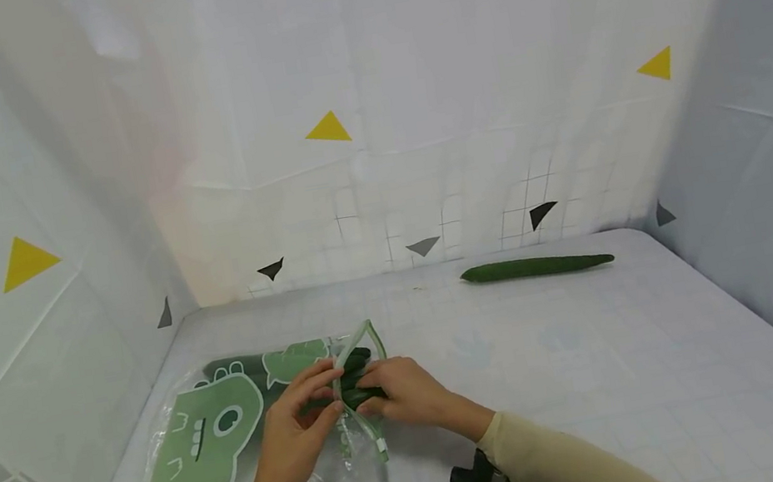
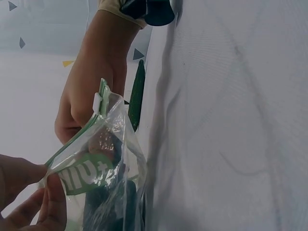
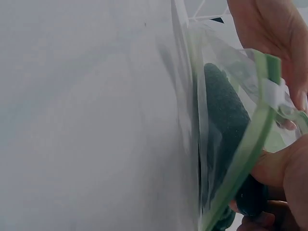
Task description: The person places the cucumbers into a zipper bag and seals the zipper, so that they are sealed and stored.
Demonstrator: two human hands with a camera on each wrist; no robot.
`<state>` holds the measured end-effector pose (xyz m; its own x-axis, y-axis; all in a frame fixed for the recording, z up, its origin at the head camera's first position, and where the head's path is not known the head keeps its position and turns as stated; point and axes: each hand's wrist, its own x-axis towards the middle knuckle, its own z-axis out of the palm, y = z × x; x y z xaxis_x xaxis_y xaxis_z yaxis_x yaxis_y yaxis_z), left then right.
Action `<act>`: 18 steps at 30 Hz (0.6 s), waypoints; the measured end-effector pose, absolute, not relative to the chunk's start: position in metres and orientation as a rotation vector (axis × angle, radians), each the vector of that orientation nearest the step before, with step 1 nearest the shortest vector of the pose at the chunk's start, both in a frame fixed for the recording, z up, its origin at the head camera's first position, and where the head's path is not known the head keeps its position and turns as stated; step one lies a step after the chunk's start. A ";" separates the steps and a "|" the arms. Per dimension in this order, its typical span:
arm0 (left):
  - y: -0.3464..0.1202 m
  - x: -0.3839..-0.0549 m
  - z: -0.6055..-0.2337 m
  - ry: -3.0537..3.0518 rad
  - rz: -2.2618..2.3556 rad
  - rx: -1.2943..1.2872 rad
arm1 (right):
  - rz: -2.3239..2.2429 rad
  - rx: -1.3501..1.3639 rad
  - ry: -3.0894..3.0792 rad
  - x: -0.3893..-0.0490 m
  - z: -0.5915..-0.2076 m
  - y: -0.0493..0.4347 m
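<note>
A clear zip bag (image 1: 217,445) with a green cartoon print lies on the left of the table, its green-edged mouth open to the right. Several dark green cucumbers (image 1: 362,397) are inside, their ends showing at the mouth. My left hand (image 1: 294,437) pinches the upper layer of the bag at its opening, thumb against fingers in the left wrist view. At the mouth, my right hand (image 1: 409,393) holds a cucumber end (image 3: 251,196) between thumb and fingers. Another cucumber (image 3: 221,115) lies inside beside it. A white slider (image 3: 272,93) sits at one end of the zip.
One long cucumber (image 1: 536,266) lies apart near the table's back edge, right of centre. A black device (image 1: 472,478) is attached at the right sleeve (image 1: 564,453). White sheets with yellow triangles (image 1: 329,128) and dark ones enclose the white table (image 1: 602,358) on three sides.
</note>
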<state>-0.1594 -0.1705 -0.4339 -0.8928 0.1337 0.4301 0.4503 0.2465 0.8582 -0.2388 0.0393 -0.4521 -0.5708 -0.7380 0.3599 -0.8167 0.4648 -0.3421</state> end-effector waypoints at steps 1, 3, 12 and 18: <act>-0.171 -0.160 -0.434 -2.251 -1.693 -0.546 | 0.714 1.361 -2.545 -0.239 -0.452 0.037; -0.170 -0.160 -0.434 -2.250 -1.693 -0.549 | 0.684 1.355 -2.537 -0.239 -0.453 0.033; -0.170 -0.159 -0.432 -2.270 -1.695 -0.521 | 0.719 1.236 -2.598 -0.237 -0.454 0.017; -0.171 -0.159 -0.433 -2.272 -1.692 -0.520 | 0.800 1.089 -2.678 -0.235 -0.454 0.017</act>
